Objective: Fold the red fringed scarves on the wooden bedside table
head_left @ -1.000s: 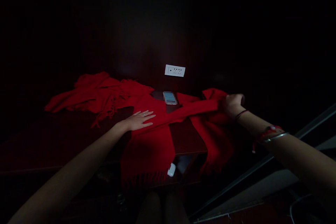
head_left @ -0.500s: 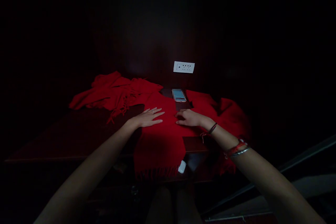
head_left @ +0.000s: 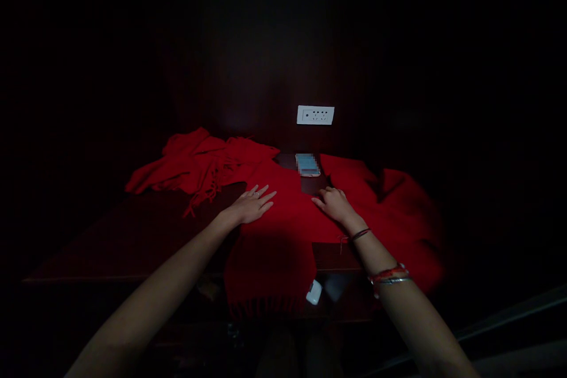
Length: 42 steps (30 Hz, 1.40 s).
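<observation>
A red fringed scarf (head_left: 274, 248) lies across the dark table, its fringed end hanging over the front edge. A wide part of the red cloth stretches rightward from its middle. My left hand (head_left: 253, 205) rests flat on the scarf's left side with fingers spread and a ring on one finger. On the rightward part lies my right hand (head_left: 335, 204), palm down, its thumb apart and its fingers slightly bent. Bunched red fabric with tassels (head_left: 199, 162) sits at the back left. Whether all the red cloth is one piece, I cannot tell.
A phone (head_left: 308, 165) lies behind the scarf, below a white wall socket (head_left: 315, 115). A small white case (head_left: 314, 293) sits lower down beside the hanging fringe. The dark table (head_left: 110, 248) has its front edge at left; the surroundings are very dim.
My right hand brought the lifted scarf part down and inward, let it go, then slid slightly right over it. My left hand stayed flat on the scarf. The view shifted a little.
</observation>
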Motion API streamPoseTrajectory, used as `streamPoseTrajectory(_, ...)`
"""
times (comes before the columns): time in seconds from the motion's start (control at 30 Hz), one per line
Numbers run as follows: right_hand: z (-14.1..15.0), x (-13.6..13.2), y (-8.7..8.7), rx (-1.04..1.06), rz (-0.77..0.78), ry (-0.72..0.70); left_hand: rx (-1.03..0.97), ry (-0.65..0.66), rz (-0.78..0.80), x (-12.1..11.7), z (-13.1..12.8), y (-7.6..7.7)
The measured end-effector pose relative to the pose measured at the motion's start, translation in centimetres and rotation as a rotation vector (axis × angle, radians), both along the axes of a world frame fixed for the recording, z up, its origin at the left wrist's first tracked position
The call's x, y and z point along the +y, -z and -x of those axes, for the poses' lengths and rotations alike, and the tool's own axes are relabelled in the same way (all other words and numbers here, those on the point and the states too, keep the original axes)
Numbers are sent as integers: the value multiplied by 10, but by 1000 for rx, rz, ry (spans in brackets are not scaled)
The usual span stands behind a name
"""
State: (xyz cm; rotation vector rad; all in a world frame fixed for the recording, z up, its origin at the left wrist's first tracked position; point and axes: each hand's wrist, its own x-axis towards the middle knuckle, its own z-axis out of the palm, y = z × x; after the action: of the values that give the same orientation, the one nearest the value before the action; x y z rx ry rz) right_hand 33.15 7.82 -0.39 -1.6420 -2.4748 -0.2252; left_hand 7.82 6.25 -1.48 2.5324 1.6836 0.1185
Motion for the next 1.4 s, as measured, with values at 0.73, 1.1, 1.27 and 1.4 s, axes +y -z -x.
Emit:
streamPoseTrajectory(0.73,-2,3,8,346,-141,-124,-89,-92,-113,28,28,13)
streamPoseTrajectory(1.1,1,25,-32,142,144,-106,-420,-96,-312,48,48,12)
streamPoseTrajectory(1.27,15,40,-45,44,454,-73,-314,-18,-394,44,41,9)
streamPoseTrajectory(1.4,18,47,-43,133,551,-59,-239,197,-309,29,22,2)
